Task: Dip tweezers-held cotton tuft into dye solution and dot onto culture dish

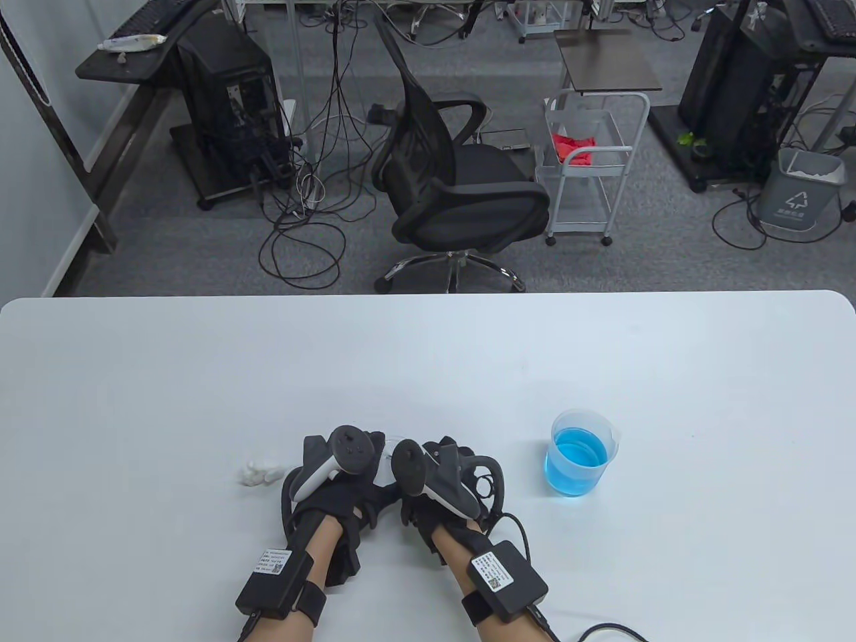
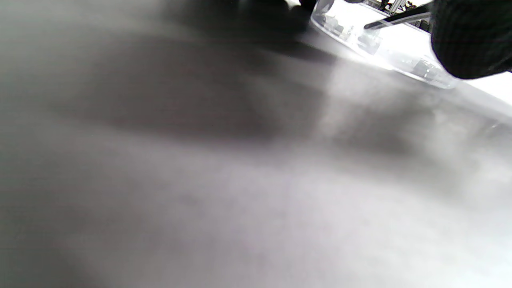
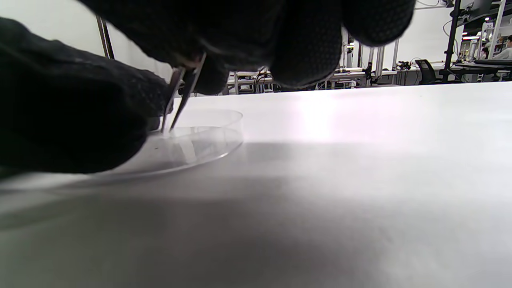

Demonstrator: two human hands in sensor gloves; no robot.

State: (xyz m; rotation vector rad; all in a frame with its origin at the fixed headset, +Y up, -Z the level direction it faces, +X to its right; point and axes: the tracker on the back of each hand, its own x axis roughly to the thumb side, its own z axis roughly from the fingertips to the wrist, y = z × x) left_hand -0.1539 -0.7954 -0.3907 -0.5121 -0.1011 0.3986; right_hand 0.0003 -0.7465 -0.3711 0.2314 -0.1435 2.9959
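- The right hand [image 1: 445, 485] is gripping the tweezers [image 3: 179, 100] between its gloved fingers [image 3: 308, 48]. The two prongs are pointing steeply down, with a narrow gap between their tips.
- The tips are sitting right at the near-left part of the culture dish [image 3: 200, 140], a clear shallow dish lying flat on the table [image 1: 428, 361]. No cotton is showing between the tips in the right wrist view.
- The left hand [image 1: 331, 485] is resting against the dish on its left side, apparently steadying it. How its fingers are lying I cannot tell, since the table view hides them under the tracker.
- The cotton tuft [image 1: 257, 473] is lying on the table just left of the left hand, so it is farther from the right hand, which would be reaching across.
- The beaker of blue dye solution [image 1: 579, 455] is standing upright to the right of the right hand, near but apart from it.
- Judging from this, picking up cotton means going left, and dipping means swinging right.
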